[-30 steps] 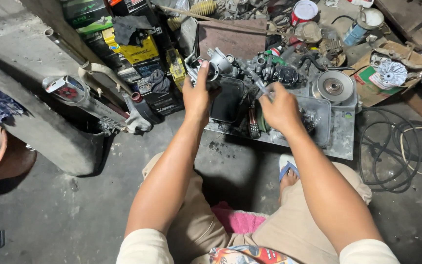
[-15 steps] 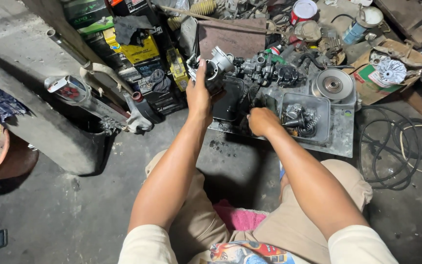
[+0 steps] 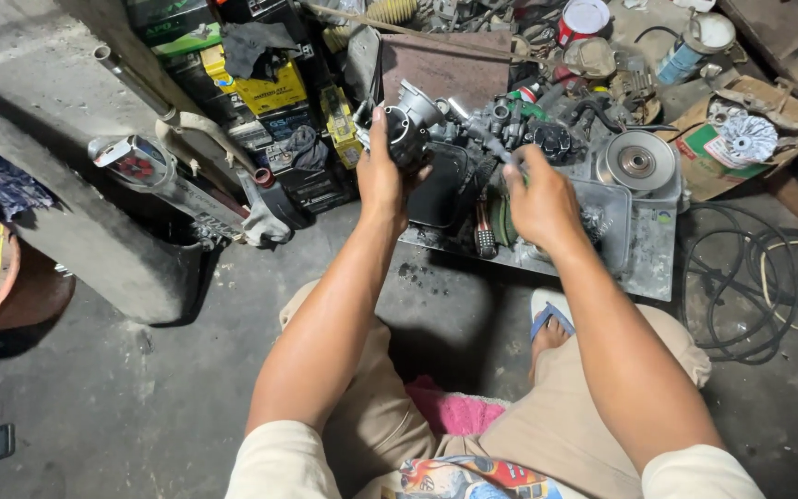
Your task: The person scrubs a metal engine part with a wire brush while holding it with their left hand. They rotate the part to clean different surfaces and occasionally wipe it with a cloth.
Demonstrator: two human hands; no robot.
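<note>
**Up off the tray and over to the engine part**

From the head view: gripping hard with the left hand [image 3: 382, 176], fingers and thumb wrapped tight round the grey engine part [image 3: 410, 129], held up in the air just above the far left corner of the metal tray [image 3: 653, 263]. No shift there since half a second ago, same clamp, same spot.

Now lifted clear of the tray's middle with the right hand [image 3: 538, 199], where it was digging among the bits a moment back. Brought up level, just right of the engine part, curled shut on a thin tool [image 3: 489, 146] with its shaft aimed at the part. Hard to tell whether tip and metal are touching.

Elsewhere, nothing stirring: round pulley disc [image 3: 637, 162] sitting at the tray's far right end, black cable [image 3: 750, 277] coiled on the floor to the right of the tray.
</note>
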